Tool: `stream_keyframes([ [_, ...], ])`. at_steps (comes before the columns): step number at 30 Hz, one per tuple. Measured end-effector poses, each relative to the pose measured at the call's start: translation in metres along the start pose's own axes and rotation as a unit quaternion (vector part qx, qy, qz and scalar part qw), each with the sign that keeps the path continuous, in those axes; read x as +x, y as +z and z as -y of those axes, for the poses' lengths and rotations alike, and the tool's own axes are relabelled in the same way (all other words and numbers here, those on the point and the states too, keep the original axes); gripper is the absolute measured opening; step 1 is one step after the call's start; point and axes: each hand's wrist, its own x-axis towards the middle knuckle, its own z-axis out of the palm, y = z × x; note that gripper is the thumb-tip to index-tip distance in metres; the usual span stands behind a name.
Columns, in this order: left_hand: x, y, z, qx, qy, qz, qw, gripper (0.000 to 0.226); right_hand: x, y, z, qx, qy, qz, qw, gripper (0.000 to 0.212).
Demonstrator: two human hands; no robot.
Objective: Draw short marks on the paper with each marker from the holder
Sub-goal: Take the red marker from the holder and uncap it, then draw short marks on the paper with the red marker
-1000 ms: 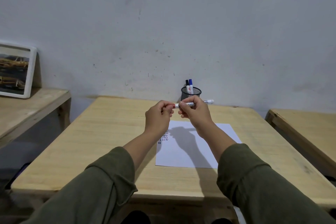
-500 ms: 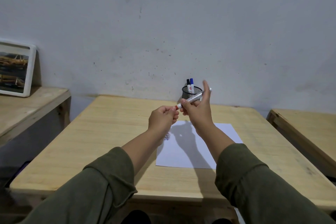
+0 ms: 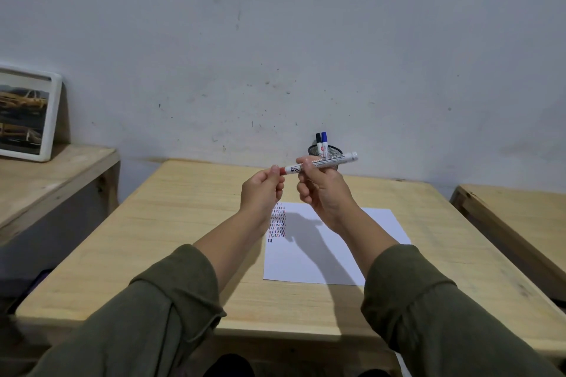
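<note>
From my feed: left hand (image 3: 261, 190) pinches the red cap (image 3: 277, 169) of the marker (image 3: 320, 162); right hand (image 3: 323, 190) grips the barrel, long axis running 9 to 3, tail slightly high. Paper (image 3: 330, 251) lies on the worktop (image 3: 183, 223) at 6 below both hands, holder (image 3: 324, 154) at 12. Barrel print unreadable.

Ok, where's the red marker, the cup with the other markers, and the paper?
red marker (image 3: 321, 163), head view, middle of its white barrel.
mesh holder (image 3: 335, 150), head view, right side of its rim.
paper (image 3: 309, 260), head view, bare white part near the front.
</note>
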Motion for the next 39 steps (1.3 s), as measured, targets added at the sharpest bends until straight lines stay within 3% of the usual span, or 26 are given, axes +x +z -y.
stream_keyframes([
  [5,0.002,-0.004,-0.007,-0.009,-0.013,-0.009,1.0,0.025,-0.005,0.0,-0.001,0.036,0.012,0.037,0.999,0.018],
  [11,0.008,-0.008,-0.006,0.036,-0.065,-0.046,0.996,0.028,-0.007,-0.002,-0.007,-0.017,-0.01,0.059,0.998,0.019],
  [19,0.007,-0.012,-0.003,0.059,-0.069,-0.013,0.996,0.025,-0.003,-0.001,-0.012,-0.021,-0.02,-0.012,1.0,0.018],
  [23,0.014,-0.022,-0.002,0.062,-0.124,-0.063,0.988,0.03,-0.007,-0.009,-0.012,-0.102,-0.035,0.04,0.993,0.008],
  [26,0.024,-0.039,0.003,0.127,-0.101,-0.104,0.981,0.029,-0.008,-0.013,-0.011,-0.11,-0.036,0.047,0.992,0.009],
  [31,0.017,-0.064,0.01,0.343,0.025,-0.131,0.93,0.023,-0.011,-0.021,-0.02,-0.081,0.002,0.018,0.997,0.016],
  [34,0.014,-0.079,0.02,0.429,0.025,-0.133,0.893,0.018,-0.014,-0.024,-0.031,-0.076,0.018,0.013,0.997,0.017],
  [39,0.01,-0.085,0.039,0.52,0.06,-0.07,0.849,0.019,-0.019,-0.027,-0.044,-0.076,0.031,-0.007,0.997,0.015],
])
